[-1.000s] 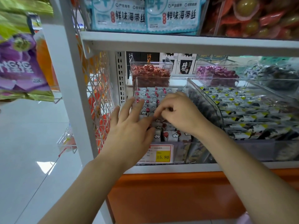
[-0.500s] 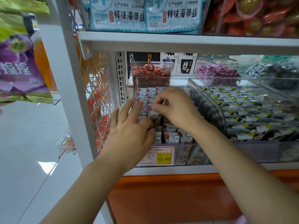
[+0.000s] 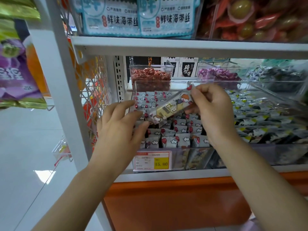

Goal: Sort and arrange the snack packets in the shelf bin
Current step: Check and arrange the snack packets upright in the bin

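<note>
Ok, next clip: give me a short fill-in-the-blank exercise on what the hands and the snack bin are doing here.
1. The lifted packet is pinched by the ____ hand.
2. The left hand rests over the packets with its fingers ____.
3. The yellow price tag on the clear bin reads ____.

Missing words: right; spread; 15.80
</note>
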